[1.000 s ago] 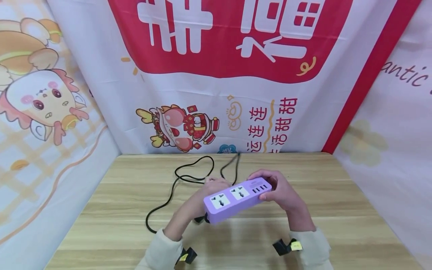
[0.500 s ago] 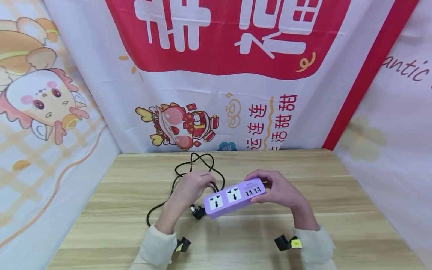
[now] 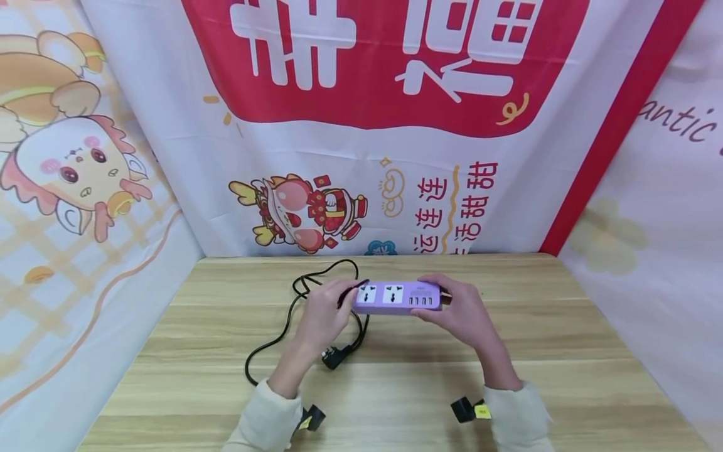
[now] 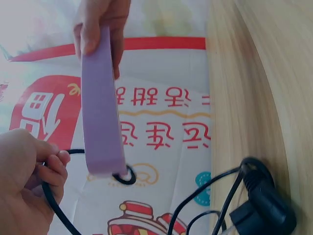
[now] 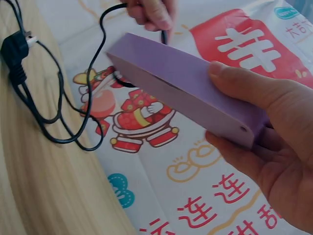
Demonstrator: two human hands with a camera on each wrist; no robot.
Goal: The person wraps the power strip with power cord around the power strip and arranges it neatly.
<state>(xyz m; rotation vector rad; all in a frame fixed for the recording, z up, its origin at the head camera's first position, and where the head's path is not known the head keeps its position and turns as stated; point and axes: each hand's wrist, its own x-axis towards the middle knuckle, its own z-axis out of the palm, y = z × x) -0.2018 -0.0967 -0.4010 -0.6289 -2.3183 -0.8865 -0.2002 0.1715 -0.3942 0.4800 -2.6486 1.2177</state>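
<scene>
A purple power strip [image 3: 398, 301] with two white sockets and several USB ports is held up above the table. My right hand [image 3: 456, 309] grips its right end, thumb on one long side and fingers on the other, as the right wrist view also shows. At its left end, my left hand [image 3: 327, 312] pinches the black cord [image 4: 55, 196] between thumb and fingers, close to where it joins the strip. Below the left hand, the black plug [image 3: 333, 358] lies on the table, its metal prongs [image 5: 31, 39] visible in the right wrist view.
The wooden table [image 3: 536, 351] meets a printed cloth backdrop [image 3: 316, 144] at its far edge. More loops of the cord [image 3: 282, 333] lie loosely on the left part of the table. Cloth walls stand at both sides.
The power strip has risen away from me and turned level from its tilt. My left hand went from behind the strip to the cord at its left end; the plug has come into view.
</scene>
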